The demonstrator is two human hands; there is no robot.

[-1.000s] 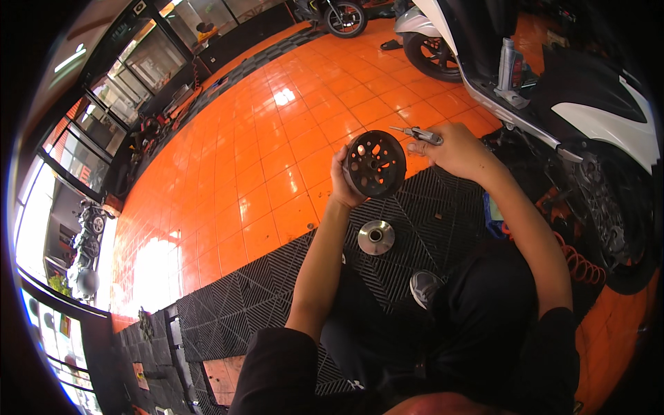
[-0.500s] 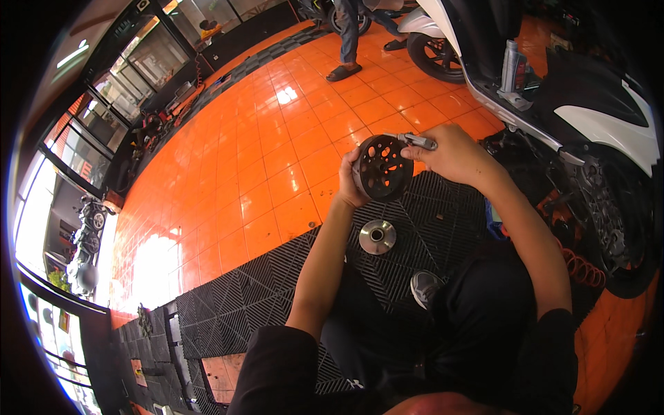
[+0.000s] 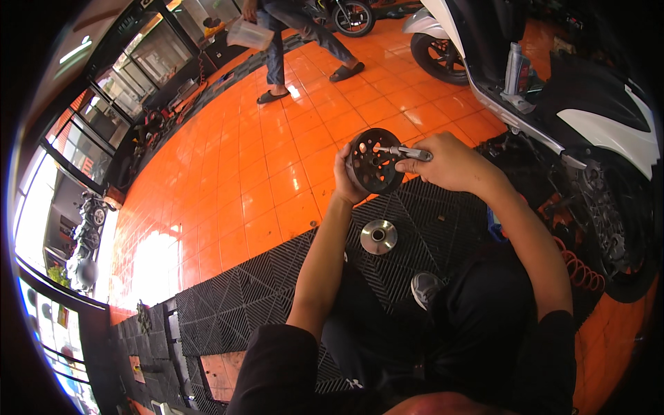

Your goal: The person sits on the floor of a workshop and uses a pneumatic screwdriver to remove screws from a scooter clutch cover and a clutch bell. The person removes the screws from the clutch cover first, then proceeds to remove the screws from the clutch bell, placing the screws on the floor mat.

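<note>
One dark drum (image 3: 375, 166) looks round and perforated.

Bright light (image 3: 155, 266) glares on the glossy orange tiled floor (image 3: 228, 180) beside dark-framed windows (image 3: 146, 62)

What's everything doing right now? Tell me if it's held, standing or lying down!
Dark drum: held up, in the left hand
Metal tool: gripped in the right hand, tip at the drum's holed face
Shiny disc: lying flat on the black mat
White scooter: standing
Grey bottle: upright on the scooter
Other person: on their feet, legs apart
Pale container: held by that person
</note>
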